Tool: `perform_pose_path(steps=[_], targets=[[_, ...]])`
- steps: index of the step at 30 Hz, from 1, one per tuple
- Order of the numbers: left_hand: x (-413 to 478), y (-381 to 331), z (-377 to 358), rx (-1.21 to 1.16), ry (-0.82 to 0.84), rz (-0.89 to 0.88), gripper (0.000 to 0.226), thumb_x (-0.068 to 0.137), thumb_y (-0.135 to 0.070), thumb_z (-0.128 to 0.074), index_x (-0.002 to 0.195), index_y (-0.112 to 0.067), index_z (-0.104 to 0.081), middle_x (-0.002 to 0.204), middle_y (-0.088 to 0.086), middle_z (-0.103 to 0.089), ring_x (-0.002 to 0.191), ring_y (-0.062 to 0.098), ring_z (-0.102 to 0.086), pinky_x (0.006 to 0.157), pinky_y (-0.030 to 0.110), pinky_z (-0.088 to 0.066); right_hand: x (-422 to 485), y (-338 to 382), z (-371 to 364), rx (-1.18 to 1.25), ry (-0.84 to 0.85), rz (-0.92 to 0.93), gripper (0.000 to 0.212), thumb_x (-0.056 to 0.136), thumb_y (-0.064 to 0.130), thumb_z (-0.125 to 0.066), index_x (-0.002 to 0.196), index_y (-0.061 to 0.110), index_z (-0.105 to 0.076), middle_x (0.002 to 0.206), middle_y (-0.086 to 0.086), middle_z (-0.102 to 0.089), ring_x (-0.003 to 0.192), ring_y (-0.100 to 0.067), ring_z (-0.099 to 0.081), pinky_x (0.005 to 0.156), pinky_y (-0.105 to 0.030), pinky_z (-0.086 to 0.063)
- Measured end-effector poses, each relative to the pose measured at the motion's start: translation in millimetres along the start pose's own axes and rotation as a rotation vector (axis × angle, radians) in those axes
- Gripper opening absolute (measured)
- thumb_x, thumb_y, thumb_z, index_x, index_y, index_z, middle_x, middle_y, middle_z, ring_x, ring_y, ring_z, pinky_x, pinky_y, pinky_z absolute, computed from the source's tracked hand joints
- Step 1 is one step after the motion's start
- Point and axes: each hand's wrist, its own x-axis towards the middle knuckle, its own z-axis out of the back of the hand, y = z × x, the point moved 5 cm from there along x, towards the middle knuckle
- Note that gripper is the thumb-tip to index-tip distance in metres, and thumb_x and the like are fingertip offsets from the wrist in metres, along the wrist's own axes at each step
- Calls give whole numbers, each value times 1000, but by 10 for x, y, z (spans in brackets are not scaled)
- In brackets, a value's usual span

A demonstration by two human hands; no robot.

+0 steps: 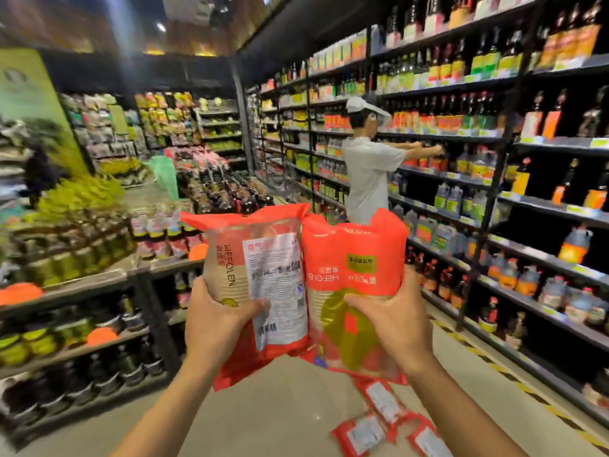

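so, left hand (217, 319) is wrapped round the lower part of the left pack (260, 258), thumb lying across the face near the white label, fingers curled behind; solid grip. right hand (392, 316) does the same just right of the left pack, thumb across the front of the right pack (356, 258), the rest of the fingers hidden behind it, so it's gripping too.

both packs are red-orange plastic with a see-through window, held up roughly upright in mid-air over the aisle; the right pack sits directly to the right of the left pack, sides touching. the left pack shows its back with a barcode sticker and sideways "WEFOLEN" print; the print on the one beside it is upside down.

below the left pack and a bit right, more red packs (382, 420) lie flat on the floor (263, 417), label side up; can't tell exactly how many, it's blurry there.

behind the left pack and off to the right, a worker (369, 173) in a white cap and light shirt stands with both arms stretched to the bottle shelves (494, 136), which fill the whole side right of the left pack; a yellow-and-black stripe (494, 364) runs along the floor at their foot.

left of the left pack there's a low display rack (82, 285) stacked with jars and packets; stuff beyond it is too smeared to read.
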Motion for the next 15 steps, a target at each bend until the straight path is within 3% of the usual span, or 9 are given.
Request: perform_pose_path(steps=[3,6,10,15], targets=[[157,144,607,20,-100,17,73,47,-36,-98,102,-32,-51,101,-5,-69,89,17,-70,83,52,-58,-95,329,-552,24,101,62,86,47,61,-86,120,37,-47,109,14,-66,95,-21,-67,78,-40,-51],[297,302,1216,43,-199,33,71,54,-31,-101,104,-31,-50,102,-5,-67,92,16,-69,83,50,-57,-225,647,-1106,54,185,116,73,58,42,-95,114,33,-50,97,17,-61,94,-21,-61,74,-35,-41],[500,512,1997,48,-309,77,72,53,-32,-102,102,-32,-50,101,-3,-69,91,18,-70,82,51,-58,-472,1054,-1877,103,267,197,76,45,61,-89,106,46,-46,99,17,-68,94,-18,-68,83,-46,-54],[676,746,2961,65,-431,94,67,58,-23,-101,103,-29,-52,101,-6,-71,90,16,-71,81,46,-59,-905,1584,-2775,105,397,268,72,58,46,-95,109,40,-45,100,19,-65,91,-17,-64,77,-39,-51]])
